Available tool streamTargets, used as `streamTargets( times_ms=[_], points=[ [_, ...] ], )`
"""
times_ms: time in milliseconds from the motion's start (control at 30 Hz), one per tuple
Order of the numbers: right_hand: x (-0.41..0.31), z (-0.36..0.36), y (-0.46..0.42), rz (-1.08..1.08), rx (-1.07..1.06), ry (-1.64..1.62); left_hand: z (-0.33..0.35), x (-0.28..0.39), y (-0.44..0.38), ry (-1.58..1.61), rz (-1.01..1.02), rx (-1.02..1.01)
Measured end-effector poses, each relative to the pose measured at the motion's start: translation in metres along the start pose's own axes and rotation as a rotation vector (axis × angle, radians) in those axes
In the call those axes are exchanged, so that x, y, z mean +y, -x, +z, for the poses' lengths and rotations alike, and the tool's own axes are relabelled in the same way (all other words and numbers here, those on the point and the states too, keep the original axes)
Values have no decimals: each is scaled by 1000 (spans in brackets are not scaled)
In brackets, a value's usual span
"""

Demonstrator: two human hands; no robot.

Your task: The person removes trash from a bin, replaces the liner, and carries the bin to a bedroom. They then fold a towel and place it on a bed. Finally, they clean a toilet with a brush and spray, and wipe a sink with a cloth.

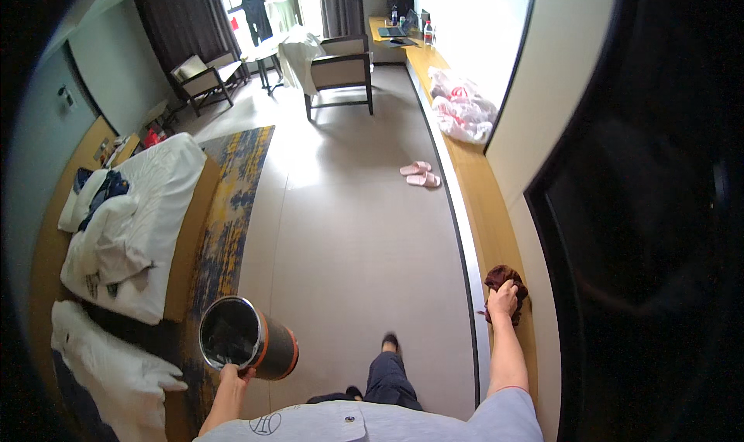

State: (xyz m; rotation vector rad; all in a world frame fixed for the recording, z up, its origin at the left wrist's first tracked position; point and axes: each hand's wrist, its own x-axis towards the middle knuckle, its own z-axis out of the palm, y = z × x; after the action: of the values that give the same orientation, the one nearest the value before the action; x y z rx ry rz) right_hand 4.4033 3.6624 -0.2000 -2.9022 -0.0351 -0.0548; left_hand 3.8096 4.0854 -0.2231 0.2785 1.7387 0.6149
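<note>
My left hand (233, 374) grips the rim of a black cylindrical waste bin (279, 349) with orange bands, holding it tilted so its mouth faces up toward me. Something clear, like a plastic liner, shows inside, but the contents are too dark to tell. On the right, my right hand (504, 298) presses a bunched dark brown cloth (503, 276) onto the long wooden ledge (494, 221) along the wall.
Pink slippers (423, 179) lie on the floor beside the ledge, and white plastic bags (463, 108) sit farther along it. A rumpled bed (157, 204) stands left, by a patterned rug (232, 209). An armchair (340, 70) and a laptop (392, 32) are at the back.
</note>
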Motion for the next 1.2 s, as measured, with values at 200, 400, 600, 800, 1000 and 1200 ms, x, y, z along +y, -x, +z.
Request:
streamTargets(
  times_ms=[200,400,600,800,1000,1200],
  points=[
    [-174,49,-172,-155,-20,-56,298,135,-17,-65,108,-110],
    [-361,197,-307,146,-946,-646,537,258,-4,-70,205,-110],
    [-700,239,-348,-28,-1637,-911,756,389,-18,-413,443,-184],
    [-856,284,-500,356,-1495,-1232,1050,456,-53,-744,755,-301],
    [-934,321,-690,650,-1127,-1215,1315,457,-91,-994,887,-404],
    [-962,511,-891,974,-1237,-1265,1548,454,-135,-1093,831,-602]
  ],
)
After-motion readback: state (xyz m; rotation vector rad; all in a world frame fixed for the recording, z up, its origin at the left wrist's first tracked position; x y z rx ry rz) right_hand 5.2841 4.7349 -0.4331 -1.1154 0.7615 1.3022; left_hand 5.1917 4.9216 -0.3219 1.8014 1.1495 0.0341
